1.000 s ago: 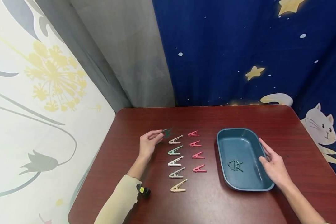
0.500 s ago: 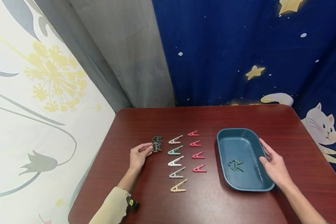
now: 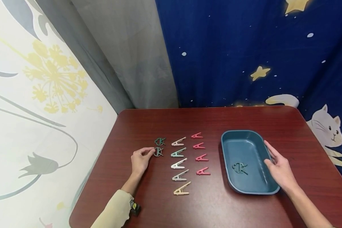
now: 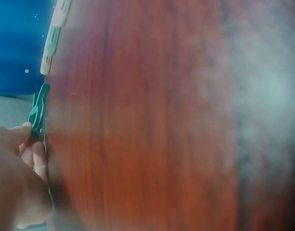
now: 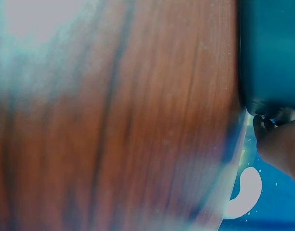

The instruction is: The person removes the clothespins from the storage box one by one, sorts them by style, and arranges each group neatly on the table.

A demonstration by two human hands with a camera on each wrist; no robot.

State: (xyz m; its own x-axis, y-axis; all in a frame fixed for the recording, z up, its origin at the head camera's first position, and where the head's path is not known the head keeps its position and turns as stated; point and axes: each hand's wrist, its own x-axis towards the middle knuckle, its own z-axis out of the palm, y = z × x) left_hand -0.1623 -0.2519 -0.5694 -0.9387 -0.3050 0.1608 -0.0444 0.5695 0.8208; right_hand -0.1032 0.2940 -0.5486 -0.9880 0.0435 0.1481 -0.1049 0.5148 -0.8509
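My left hand pinches a dark green ring-shaped clip between thumb and fingertips, low over the table. In the left wrist view, the green clip stands at the fingertips. Just beyond it lies a second dark green clip of the same shape. My right hand grips the right wall of a blue rectangular basin, thumb on the rim. A third green clip lies inside the basin. In the right wrist view, the hand is at the basin's side.
A column of several larger clothespins, including a green one and a cream one, lies right of the left hand. Beside it runs a column of several red clothespins. The brown table meets curtains behind.
My left hand has come back toward the near left with a green clip, lowering it beside the other one, which now shows uncovered. The right hand and basin have stayed put.
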